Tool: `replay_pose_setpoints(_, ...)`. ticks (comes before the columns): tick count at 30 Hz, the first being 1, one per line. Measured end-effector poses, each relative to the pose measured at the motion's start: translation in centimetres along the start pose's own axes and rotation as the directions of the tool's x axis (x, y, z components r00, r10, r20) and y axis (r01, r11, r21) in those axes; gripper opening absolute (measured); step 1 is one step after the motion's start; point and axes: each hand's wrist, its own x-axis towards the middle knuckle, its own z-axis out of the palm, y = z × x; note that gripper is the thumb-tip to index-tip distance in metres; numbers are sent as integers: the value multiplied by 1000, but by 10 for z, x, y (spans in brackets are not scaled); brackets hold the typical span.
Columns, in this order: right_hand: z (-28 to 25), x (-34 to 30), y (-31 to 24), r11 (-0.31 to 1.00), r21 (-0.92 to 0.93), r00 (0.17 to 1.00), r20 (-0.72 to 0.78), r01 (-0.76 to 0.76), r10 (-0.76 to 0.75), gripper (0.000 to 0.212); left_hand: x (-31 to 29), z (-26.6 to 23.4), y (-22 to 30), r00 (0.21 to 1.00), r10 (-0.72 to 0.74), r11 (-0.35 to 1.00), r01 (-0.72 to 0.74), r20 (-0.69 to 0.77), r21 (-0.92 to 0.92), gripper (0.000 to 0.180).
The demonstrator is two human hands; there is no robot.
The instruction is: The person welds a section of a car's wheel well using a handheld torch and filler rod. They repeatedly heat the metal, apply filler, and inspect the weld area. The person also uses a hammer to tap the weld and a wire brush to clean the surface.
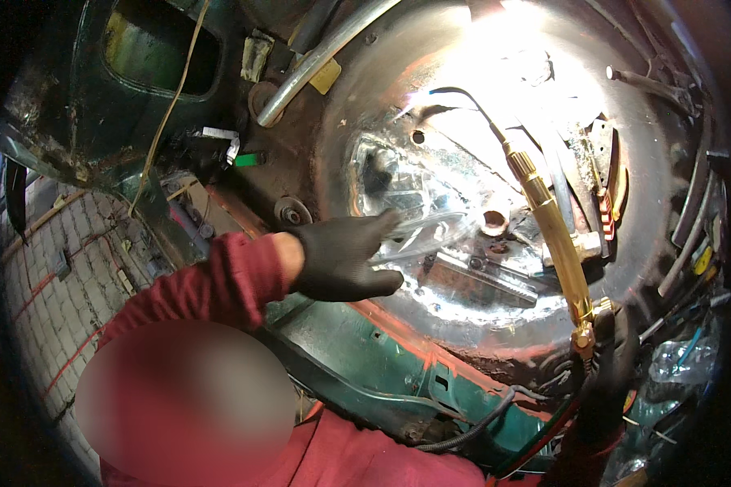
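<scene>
A brass gas torch (555,239) slants across a round metal well, its bent thin tip at the upper left with a small bluish-violet flame (416,99). My right hand (616,353), in a dark glove, is closed at the torch's valve end beside a brass knob; its fingers are partly lost in shadow. My left hand (345,258), also gloved, reaches over the well's left part with thumb and fingers apart. By its fingertips lies a clear, shiny piece (430,234) whose kind I cannot make out. I cannot tell whether the fingers touch it.
The round metal well (638,268) has bare, shiny metal patches and a hole. A ridged metal bar (491,277) and a hammer-like tool (581,247) lie in it. A metal tube (325,65) juts in above. Hoses (556,434) run below; a clear bottle (682,361) lies right.
</scene>
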Motion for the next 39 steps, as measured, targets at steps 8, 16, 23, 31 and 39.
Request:
replay_pose_setpoints(8, -10, 41, -66, 912, -390, 989, -10, 130, -145, 50, -50, -27, -7, 981, -129, 991, 133, -142, 22, 37)
replay_pose_setpoints(16, 5, 106, -118, 821, -518, 967, 207, 238, -150, 45, -68, -14, -24, 959, -146, 939, 212, -245, 270, 35)
replay_pose_setpoints(23, 49, 105, -72, 899, -388, 960, 262, 203, -103, 36, -57, -13, -24, 950, -195, 891, 275, -242, 362, 32)
replay_pose_setpoints(31, 79, 98, -31, 954, -289, 960, 281, 79, 6, 27, -47, -11, -39, 948, -198, 836, 297, -251, 463, 28)
replay_pose_setpoints(39, 84, 95, -8, 857, -372, 909, 352, 357, -226, 28, -29, -13, -40, 947, -258, 774, 320, -191, 545, 32)
